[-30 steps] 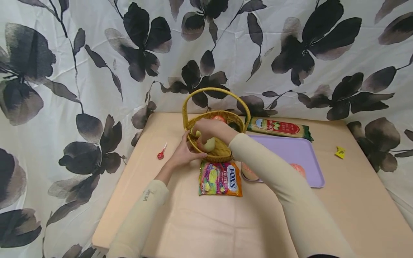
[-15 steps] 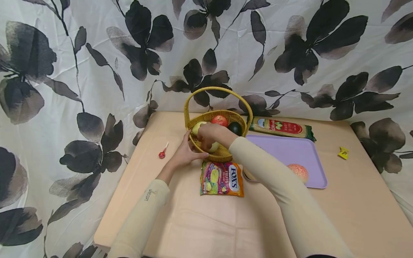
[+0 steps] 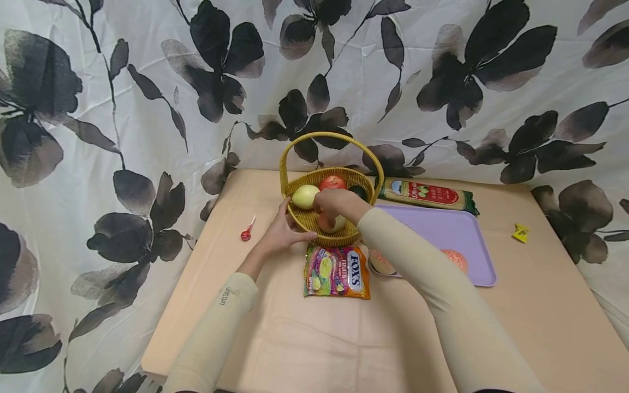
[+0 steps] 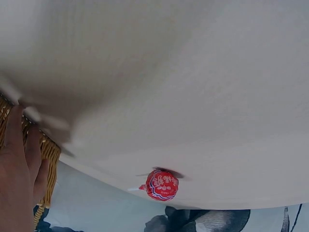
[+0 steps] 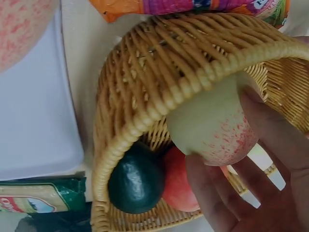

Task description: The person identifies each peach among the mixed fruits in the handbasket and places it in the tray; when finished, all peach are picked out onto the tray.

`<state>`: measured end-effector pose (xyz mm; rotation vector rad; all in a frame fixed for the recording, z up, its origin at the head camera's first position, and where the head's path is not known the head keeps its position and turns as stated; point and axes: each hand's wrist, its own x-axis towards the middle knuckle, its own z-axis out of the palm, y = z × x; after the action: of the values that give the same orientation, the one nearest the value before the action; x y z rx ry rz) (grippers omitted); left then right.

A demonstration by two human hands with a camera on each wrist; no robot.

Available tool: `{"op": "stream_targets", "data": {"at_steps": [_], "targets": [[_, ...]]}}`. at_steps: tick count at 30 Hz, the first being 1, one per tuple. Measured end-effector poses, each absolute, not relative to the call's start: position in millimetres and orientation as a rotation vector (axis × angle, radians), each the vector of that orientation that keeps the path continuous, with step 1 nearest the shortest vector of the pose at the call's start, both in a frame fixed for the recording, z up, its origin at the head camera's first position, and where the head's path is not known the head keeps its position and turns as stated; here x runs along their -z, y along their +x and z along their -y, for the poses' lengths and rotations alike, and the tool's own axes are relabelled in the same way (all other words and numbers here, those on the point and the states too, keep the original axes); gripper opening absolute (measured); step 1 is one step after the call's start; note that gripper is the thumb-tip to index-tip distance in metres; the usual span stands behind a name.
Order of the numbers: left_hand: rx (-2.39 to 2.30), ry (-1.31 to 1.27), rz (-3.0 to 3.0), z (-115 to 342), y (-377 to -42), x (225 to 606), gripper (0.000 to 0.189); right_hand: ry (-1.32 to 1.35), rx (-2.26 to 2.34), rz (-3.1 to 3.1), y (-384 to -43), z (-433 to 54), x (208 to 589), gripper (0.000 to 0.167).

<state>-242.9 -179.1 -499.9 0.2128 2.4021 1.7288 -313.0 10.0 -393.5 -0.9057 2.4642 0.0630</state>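
In the head view, my right hand [image 3: 339,203] reaches into the yellow wicker basket [image 3: 321,240]. Its thumb and fingers hold a pale peach [image 5: 212,128] with red speckles, near the basket's front right wall. My left hand [image 3: 281,232] rests against the basket's left side, thumb spread along the front; the left wrist view shows its fingers [image 4: 33,150] straight along the outer wall. A yellow-green fruit [image 3: 305,197] lies by the basket's left wall. Behind my right hand sit a red fruit [image 3: 332,182] and a dark green avocado [image 5: 137,181].
A FOX'S candy bag [image 3: 336,272] lies before the basket. To the right, a purple tray [image 3: 432,229] carries a pink fruit [image 3: 456,260] and another item partly under my sleeve. Also there are a pasta packet [image 3: 427,195], a red lollipop [image 3: 245,234] and a yellow wrapped piece [image 3: 520,233].
My right hand has shifted right within the basket with the peach, uncovering the yellow-green fruit. The left hand stays at the basket's side.
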Motion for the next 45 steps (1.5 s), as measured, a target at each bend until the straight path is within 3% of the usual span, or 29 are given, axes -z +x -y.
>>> {"op": "stream_targets", "data": {"at_steps": [6, 12, 20, 29, 37, 45], "targets": [[-1.7, 0.192, -2.418, 177.5, -241.2, 501.2, 0.132, -0.859, 0.081, -2.441, -311.0, -22.8, 395.0, 0.041], [-1.724, 0.21, -2.403, 175.3, -240.6, 502.6, 0.132, -0.833, 0.17, -2.426, -311.8, -31.8, 397.0, 0.044], [-1.705, 0.192, -2.401, 174.9, -240.6, 501.0, 0.133, -0.994, 0.187, -2.47, -310.3, -43.8, 386.7, 0.043], [-1.69, 0.189, -2.427, 176.1, -241.0, 499.3, 0.133, -1.179, 0.195, -2.527, -281.0, -70.5, 353.3, 0.043], [-1.727, 0.217, -2.42, 180.2, -240.8, 499.2, 0.133, -1.196, 0.27, -2.578, -251.1, -113.4, 332.5, 0.043], [-1.732, 0.227, -2.419, 179.4, -240.0, 497.2, 0.133, -0.983, 0.389, -2.676, -232.9, -188.7, 330.8, 0.04]]}}
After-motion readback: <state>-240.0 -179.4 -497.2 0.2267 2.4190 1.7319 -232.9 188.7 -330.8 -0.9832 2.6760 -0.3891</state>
